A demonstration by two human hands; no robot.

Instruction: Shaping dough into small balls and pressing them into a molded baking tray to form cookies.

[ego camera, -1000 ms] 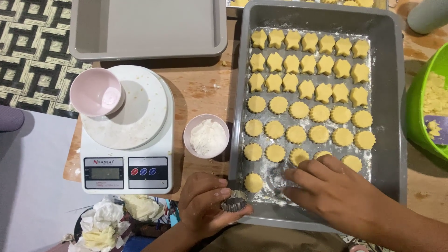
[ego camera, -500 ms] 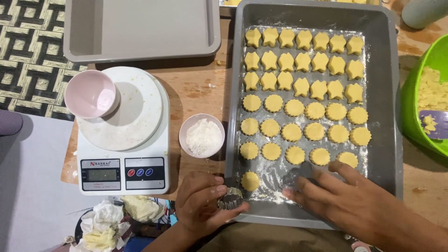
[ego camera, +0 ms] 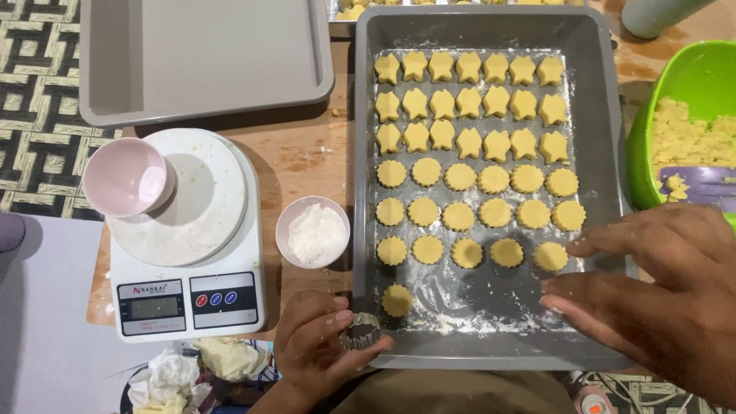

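My left hand holds a small fluted metal cookie cutter at the near left corner of the grey baking tray. Rows of star-shaped and round scalloped dough cookies fill the tray's floured floor. A lone round cookie lies just beyond the cutter. My right hand hovers over the tray's near right corner, fingers spread and pointing left, holding nothing.
A white kitchen scale carries a pink cup. A small bowl of flour stands beside the tray. An empty grey tray lies at the back left. A green bowl of dough is at the right.
My right hand has drawn back from the tray's middle toward its near right corner. My left hand still grips the cutter at the near left corner. The view has shifted slightly.
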